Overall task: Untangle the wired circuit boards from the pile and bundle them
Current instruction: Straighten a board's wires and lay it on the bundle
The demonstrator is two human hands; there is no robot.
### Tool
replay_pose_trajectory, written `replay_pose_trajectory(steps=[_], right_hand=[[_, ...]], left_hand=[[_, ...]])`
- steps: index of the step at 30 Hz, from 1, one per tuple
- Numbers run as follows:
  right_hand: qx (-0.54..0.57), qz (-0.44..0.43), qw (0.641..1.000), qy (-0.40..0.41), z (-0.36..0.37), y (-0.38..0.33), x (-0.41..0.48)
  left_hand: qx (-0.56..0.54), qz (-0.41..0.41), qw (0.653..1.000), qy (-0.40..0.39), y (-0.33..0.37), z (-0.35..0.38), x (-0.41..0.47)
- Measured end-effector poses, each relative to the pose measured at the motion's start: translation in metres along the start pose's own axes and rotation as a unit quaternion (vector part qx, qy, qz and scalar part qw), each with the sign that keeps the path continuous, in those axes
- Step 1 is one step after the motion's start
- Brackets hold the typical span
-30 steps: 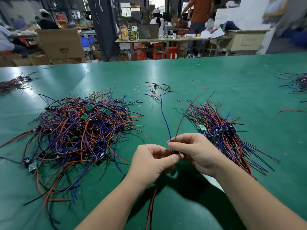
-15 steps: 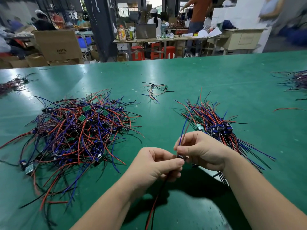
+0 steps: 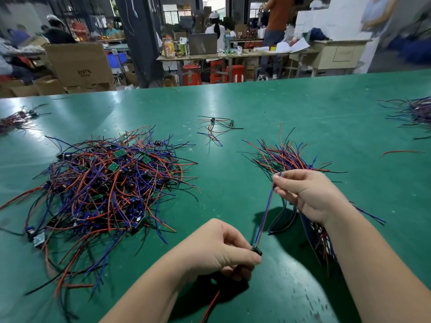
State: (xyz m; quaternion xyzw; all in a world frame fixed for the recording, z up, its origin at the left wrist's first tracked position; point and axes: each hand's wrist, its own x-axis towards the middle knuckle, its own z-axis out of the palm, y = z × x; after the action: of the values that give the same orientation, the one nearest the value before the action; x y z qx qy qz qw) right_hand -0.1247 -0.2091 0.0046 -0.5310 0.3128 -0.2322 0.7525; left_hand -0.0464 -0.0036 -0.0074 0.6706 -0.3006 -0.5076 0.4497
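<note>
Lower centre, the left hand (image 3: 221, 250) pinches a small black circuit board (image 3: 257, 250). The right hand (image 3: 307, 197) pinches its blue-and-red wires (image 3: 265, 213), seemingly limp and light, so probably best gripped at the board.

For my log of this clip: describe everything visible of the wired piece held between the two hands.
The wired piece is a small dark part, mostly hidden by the left hand, which pinches it above the green table. A blue and a red wire run taut from it, slanting up and right to the right hand, which pinches their far ends. A red and a dark wire trail from under the left hand towards the camera. No board shows.
</note>
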Motion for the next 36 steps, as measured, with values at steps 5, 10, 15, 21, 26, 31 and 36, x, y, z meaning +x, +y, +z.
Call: replay_pose_trajectory(steps=[5,10,15,21,26,31,36], right_hand=[[-0.013,-0.084,0.996,0.019,0.007,0.007,0.001],[-0.012,-0.152,0.986,0.069,0.016,0.012,-0.001],[-0.206,-0.24,0.947,0.055,0.028,0.019,-0.019],[-0.416,-0.276,0.862,-0.086,0.052,0.037,-0.037],[-0.432,-0.306,0.845,-0.072,0.051,0.033,-0.042],[-0.461,-0.312,0.83,-0.042,0.048,0.028,-0.04],[-0.482,-0.317,0.8,0.162,0.014,0.001,-0.022]], left_hand=[[-0.005,0.02,1.0,-0.004,0.002,-0.006,-0.001],[0.031,0.053,0.998,0.014,-0.002,-0.018,0.0],[-0.106,0.081,0.982,0.136,-0.004,-0.02,0.009],[-0.086,0.141,0.978,0.129,-0.006,-0.02,0.012],[-0.063,0.161,0.977,0.121,-0.008,-0.017,0.014],[-0.098,0.137,0.98,0.109,-0.004,-0.014,0.013],[0.177,0.213,0.877,0.393,-0.001,-0.039,0.004]])
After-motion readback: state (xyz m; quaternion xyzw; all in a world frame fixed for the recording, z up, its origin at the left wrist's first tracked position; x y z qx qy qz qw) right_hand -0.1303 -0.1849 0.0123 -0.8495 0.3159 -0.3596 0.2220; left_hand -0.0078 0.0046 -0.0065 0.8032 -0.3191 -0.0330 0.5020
